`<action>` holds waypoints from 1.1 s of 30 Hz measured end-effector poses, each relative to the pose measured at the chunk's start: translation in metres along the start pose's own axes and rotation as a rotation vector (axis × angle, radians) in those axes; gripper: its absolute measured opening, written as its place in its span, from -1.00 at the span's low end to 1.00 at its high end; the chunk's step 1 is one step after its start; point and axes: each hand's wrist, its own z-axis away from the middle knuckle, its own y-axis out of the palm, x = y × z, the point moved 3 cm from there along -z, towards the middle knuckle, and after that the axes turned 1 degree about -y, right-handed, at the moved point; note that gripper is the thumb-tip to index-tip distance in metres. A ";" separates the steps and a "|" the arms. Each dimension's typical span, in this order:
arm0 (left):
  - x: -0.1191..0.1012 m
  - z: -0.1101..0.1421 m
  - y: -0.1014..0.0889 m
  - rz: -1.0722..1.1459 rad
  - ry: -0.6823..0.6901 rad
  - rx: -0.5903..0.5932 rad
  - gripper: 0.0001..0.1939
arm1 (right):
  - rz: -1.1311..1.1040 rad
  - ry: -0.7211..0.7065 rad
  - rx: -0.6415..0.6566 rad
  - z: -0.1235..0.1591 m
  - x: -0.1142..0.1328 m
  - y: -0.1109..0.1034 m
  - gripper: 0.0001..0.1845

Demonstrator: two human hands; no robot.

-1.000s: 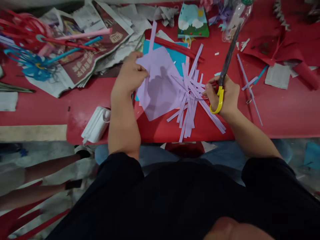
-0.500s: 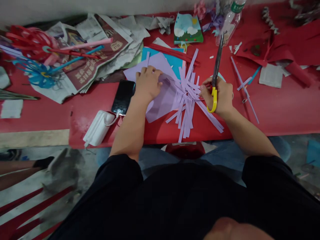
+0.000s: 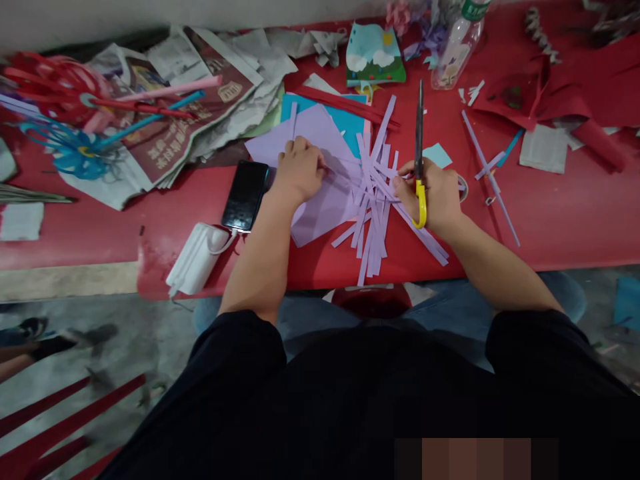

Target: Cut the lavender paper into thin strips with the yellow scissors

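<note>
My left hand (image 3: 301,172) rests over a purple sheet of paper (image 3: 325,213), fingers curled. Its thumb and forefinger seem to pinch the end of a thin purple strip that runs right, toward the pile. In my right hand (image 3: 439,199) are yellow-handled scissors (image 3: 421,133), dark blades pointing away from me. The right fingertips also reach the edge of a loose pile of purple paper strips (image 3: 375,220); whether they grip one is unclear. One strip (image 3: 293,120) lies upright at the sheet's far edge. Under the sheet is blue paper (image 3: 350,123).
A phone (image 3: 245,195) cabled to a white power bank (image 3: 197,259) lies left. Newspapers (image 3: 190,120) and paper flowers (image 3: 83,152) fill the far left. A plastic bottle (image 3: 457,57), tape roll (image 3: 463,187) and red paper (image 3: 550,100) are right. Someone's foot (image 3: 55,343) shows lower left.
My left hand has moved right and down from the sheet's left edge onto its middle, its fingers curling in. The scissors have swung more upright in my right hand.
</note>
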 end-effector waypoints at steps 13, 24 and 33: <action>-0.009 0.004 0.000 -0.093 0.094 0.057 -0.80 | 0.120 -0.013 0.057 -0.002 0.002 0.003 -0.74; 0.017 -0.008 -0.008 0.369 0.148 -0.044 -0.94 | 0.138 0.033 0.044 -0.002 0.009 -0.002 -0.74; 0.071 -0.045 -0.009 0.829 0.131 -0.299 -0.36 | 0.165 0.029 0.048 0.000 0.017 -0.007 -0.70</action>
